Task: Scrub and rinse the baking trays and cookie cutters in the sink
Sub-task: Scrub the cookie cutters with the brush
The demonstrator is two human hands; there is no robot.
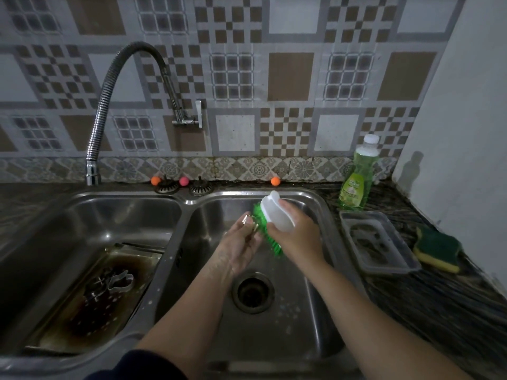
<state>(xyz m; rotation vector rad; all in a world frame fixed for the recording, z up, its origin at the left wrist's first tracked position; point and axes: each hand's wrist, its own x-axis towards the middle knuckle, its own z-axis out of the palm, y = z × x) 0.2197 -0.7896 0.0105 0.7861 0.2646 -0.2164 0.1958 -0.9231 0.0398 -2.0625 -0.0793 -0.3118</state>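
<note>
— Two hands over the right basin, is that it? What's in each?

— Yes. My right hand [295,231] is wrapped round the white handle of the scrub brush [270,219], its green bristles turned toward my other palm. My left hand [241,244] pinches a small metal cookie cutter [250,222] at its fingertips, and the bristles are touching it. Both sit above the right basin [315,319] of the sink, a little beyond the drain [253,292].

— And the trays?

— One dirty baking tray [90,305] lies tilted in the left basin [90,215], its bottom dark brown and greasy. More cookie cutters [109,285] lie on it, one pale outline on top of a darker heap; I cannot tell how many there are.

— Where's the tap?

— The flexible faucet [109,91] arches from the tiled wall and its spout hangs at the far left, above the rim of the left basin.

— Anything on the counter?

— To the right of the sink, a green bottle of dish soap [356,182] stands upright against the wall. Nearer, a clear plastic container [403,266] lies just beside the sink's edge, something dark inside that I cannot make out. A green and yellow sponge [437,249] sits just right of it. Two strainer plugs [182,187] rest on the far rim between the basins.
</note>
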